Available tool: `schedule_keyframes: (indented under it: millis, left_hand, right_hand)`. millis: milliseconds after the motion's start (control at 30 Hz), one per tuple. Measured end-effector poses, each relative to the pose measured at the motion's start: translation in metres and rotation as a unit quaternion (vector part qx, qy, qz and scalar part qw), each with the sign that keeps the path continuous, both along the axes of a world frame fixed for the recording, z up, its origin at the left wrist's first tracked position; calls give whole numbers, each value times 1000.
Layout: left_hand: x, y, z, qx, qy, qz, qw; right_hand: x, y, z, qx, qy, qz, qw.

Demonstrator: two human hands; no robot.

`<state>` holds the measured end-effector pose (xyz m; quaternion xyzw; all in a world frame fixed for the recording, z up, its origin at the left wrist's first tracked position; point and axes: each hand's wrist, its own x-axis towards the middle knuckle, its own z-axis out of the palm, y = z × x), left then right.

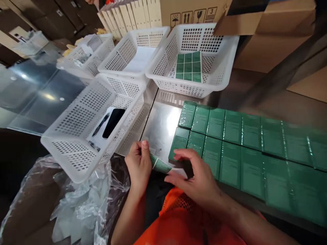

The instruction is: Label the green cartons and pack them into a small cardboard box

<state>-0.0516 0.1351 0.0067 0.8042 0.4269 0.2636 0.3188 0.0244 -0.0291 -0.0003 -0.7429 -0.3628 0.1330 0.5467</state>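
Note:
A small sheet of green labels [161, 165] on white backing is pinched between the thumb and fingers of my left hand [140, 166]. Its white end curls toward my right hand [195, 173], which hovers at that side with thumb and fingers apart. The thumb is close to the white end; whether they touch is unclear. Just beyond my right hand, two rows of glossy, film-wrapped green boxes [231, 160] lie side by side on the metal table [163, 119].
A white basket [84, 163] at left holds a black phone [113, 123] and pens. Behind, another basket [189, 89] contains green label sheets [188, 67]; more baskets stand beside it. A lined bin [76, 207] with clear plastic scraps is below left. Cardboard boxes [276, 44] stand behind.

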Motion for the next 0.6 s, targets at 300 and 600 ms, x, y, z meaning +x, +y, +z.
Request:
schedule_keyframes:
  millis: [300, 600]
  left_hand:
    - [4, -17, -6, -83, -121, -14, 989]
    - [9, -20, -7, -92, -158, -22, 983]
  right_hand:
    - [-1, 2, -8, 30, -154, -91, 983]
    - [0, -2, -10, 20, 73, -21, 997]
